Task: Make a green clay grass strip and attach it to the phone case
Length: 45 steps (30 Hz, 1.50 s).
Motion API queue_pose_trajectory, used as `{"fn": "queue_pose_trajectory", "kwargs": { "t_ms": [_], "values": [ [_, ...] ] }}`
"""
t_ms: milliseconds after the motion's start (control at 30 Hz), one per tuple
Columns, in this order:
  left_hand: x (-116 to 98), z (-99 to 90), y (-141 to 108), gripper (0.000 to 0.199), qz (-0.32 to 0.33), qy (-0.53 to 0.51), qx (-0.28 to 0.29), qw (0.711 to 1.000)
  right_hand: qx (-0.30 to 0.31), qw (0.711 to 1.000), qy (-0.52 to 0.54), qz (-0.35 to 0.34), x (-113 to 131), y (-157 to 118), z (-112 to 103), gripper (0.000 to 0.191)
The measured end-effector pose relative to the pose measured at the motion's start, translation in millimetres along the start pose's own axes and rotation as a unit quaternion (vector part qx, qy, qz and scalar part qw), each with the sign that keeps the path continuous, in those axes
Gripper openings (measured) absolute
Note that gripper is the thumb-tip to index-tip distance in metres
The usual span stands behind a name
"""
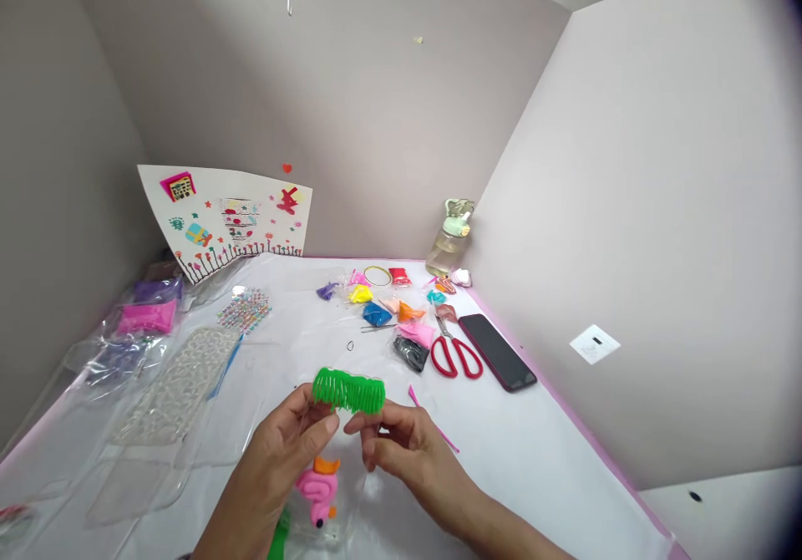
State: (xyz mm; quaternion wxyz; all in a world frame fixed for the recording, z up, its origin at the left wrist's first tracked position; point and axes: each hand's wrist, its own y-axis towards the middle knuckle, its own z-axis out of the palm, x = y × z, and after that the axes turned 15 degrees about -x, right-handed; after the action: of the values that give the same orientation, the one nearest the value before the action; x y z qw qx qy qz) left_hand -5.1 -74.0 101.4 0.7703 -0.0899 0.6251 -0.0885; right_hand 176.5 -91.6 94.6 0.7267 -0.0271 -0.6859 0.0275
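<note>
A green clay strip, cut into a grass-like fringe, is raised between my two hands on what looks like a clear backing. My left hand grips its left end, thumb below the fringe. At the right end, my right hand has its fingers closed behind and under the strip, thumb bent inward. Below my hands lies a pink clay flamingo-like figure with an orange piece on top and a black dot near the bottom. It rests on clear plastic; whether this joins the backing I cannot tell. Green material shows partly behind my left forearm.
Red-handled scissors and a phone lie to the right. Several clay packets are grouped at centre back, near a bottle. Clear plastic molds, a gem sheet and a pink stick lie on the table.
</note>
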Motion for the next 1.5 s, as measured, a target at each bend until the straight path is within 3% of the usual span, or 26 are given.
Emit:
{"fn": "queue_pose_trajectory", "kwargs": {
  "t_ms": [100,567,967,1500],
  "values": [
    [2.3,-1.3,-0.1,0.03,-0.016,0.003,0.021,1.0,0.004,1.0,0.001,0.004,0.6,-1.4,0.6,0.026],
    [3.6,4.7,-5.1,0.024,-0.017,-0.016,-0.012,1.0,0.007,1.0,0.004,-0.011,6.1,-5.8,-0.5,0.025],
    [4.8,4.2,-4.4,0.021,-0.033,-0.043,0.003,0.999,0.024,0.999,0.007,-0.023,6.8,-6.1,-1.1,0.026],
    [-0.3,3.6,-5.3,0.014,-0.019,-0.035,0.017,0.999,0.014,1.0,0.002,0.007,4.5,-4.1,-2.8,0.022]
  ]
}}
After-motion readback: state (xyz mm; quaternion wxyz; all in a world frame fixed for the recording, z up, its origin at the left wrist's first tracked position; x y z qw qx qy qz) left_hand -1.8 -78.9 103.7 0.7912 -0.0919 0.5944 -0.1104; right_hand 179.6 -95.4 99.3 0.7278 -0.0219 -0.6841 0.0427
